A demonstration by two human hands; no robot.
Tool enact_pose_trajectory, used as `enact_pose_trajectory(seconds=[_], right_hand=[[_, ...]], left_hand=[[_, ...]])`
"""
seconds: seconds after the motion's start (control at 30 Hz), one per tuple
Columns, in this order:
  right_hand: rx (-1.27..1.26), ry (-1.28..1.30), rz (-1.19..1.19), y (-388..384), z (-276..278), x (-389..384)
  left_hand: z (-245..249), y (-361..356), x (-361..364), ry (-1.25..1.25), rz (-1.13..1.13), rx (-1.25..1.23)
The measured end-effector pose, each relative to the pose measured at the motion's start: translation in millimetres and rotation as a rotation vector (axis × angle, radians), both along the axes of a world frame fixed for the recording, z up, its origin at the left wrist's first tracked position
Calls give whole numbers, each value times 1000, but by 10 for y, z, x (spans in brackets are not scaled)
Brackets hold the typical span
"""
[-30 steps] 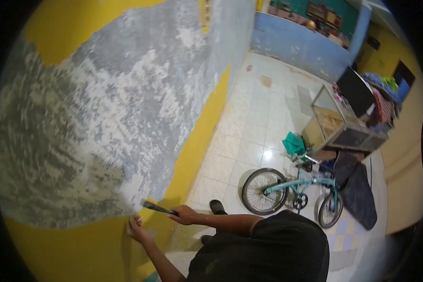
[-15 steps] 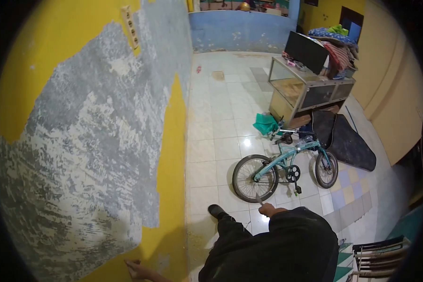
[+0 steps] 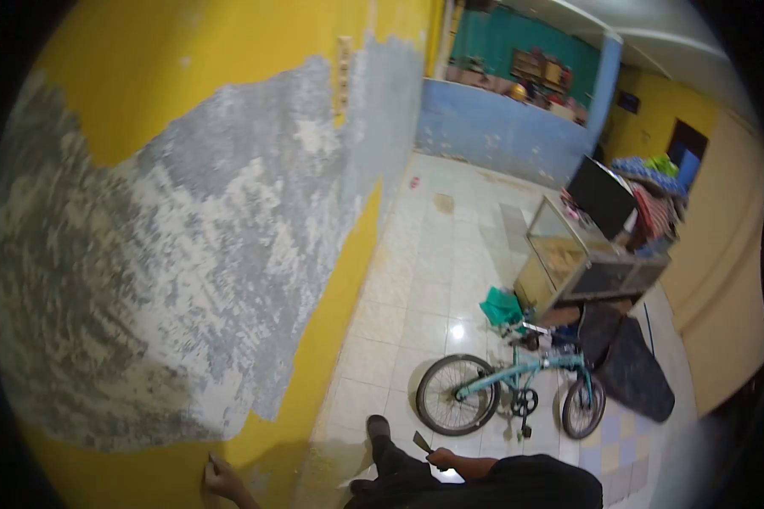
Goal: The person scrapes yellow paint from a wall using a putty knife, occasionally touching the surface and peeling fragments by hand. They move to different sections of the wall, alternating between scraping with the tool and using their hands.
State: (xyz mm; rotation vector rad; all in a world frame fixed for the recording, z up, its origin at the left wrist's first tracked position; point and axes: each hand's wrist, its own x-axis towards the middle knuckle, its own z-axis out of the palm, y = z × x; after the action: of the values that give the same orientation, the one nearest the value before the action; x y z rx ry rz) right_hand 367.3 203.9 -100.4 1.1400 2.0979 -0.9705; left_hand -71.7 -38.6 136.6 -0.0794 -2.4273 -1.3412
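Note:
My left hand (image 3: 221,478) is at the lower part of the wall, its fingers drawn together at the bottom edge of the bare patch. Whether anything is pinched between them is too small to make out. Yellow paint (image 3: 165,475) surrounds that hand, and the scraped grey-and-white patch (image 3: 229,220) spreads above it. In my right hand (image 3: 440,459) is a scraper (image 3: 421,441), held by its handle with the blade pointing up and left. That hand is away from the wall, in front of my dark clothing.
A teal folding bicycle (image 3: 518,373) stands on the tiled floor (image 3: 382,339) to the right. Behind it are a glass-and-metal cabinet (image 3: 598,276), a dark screen (image 3: 601,197) and a black bag-like cover (image 3: 637,373). A socket strip (image 3: 342,81) is on the wall.
My view has tilted up and turned left, showing more wall and the far room. My left hand stays near the patch's bottom edge; my right hand still holds the scraper.

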Motion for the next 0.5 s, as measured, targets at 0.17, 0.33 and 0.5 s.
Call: enact_pose_trajectory(seconds=[0.17, 0.33, 0.5], right_hand=[[-65, -61, -486, 135, 137, 6], [-81, 32, 279, 196, -198, -131], [-107, 116, 271, 315, -385, -264]], left_hand=[[-281, -217, 155, 291, -17, -74], [563, -530, 278, 801, 225, -123], [1888, -393, 393, 1259, 312, -216]])
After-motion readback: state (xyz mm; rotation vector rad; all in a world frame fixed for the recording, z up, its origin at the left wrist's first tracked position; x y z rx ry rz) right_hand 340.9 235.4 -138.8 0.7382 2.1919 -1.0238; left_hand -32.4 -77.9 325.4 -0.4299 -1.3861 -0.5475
